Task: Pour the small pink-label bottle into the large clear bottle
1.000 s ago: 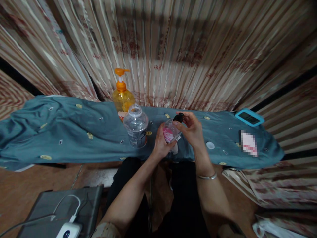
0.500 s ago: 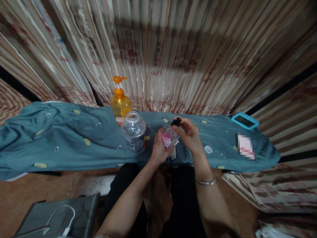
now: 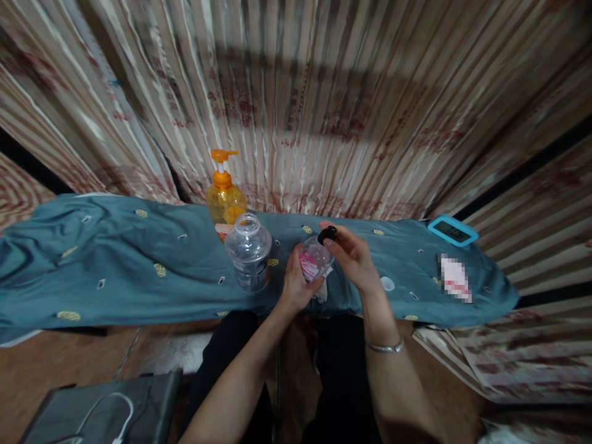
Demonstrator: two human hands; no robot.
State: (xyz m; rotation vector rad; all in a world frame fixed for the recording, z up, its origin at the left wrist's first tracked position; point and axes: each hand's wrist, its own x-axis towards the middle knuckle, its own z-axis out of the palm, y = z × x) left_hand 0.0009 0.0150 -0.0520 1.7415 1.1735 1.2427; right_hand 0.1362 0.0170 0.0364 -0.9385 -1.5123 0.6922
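My left hand (image 3: 298, 285) is wrapped round a small clear bottle (image 3: 315, 259) with a pink label, tilted toward the right. At the bottle's top, the thumb and fingers of my right hand (image 3: 354, 254) close on its black cap (image 3: 327, 235). I cannot tell whether the cap is loose or seated. A larger clear plastic bottle (image 3: 250, 250) with an open neck stands upright just left of my left hand. Behind it is an orange pump bottle (image 3: 226, 200) of yellow liquid. Some crumpled white material (image 3: 322, 291) shows below the held bottle.
A teal patterned cloth (image 3: 124, 259) covers the narrow table. To the right lie a round white disc (image 3: 387, 283), a blurred white and red packet (image 3: 456, 277) and a blue-framed digital clock (image 3: 452, 230). A striped curtain (image 3: 287, 111) hangs behind. A grey box (image 3: 102, 410) with a white cable stands lower left.
The black cap has turned a little in my right fingers, its shape now looking rounder. Both hands stay at the bottle. The whole view has shifted slightly.
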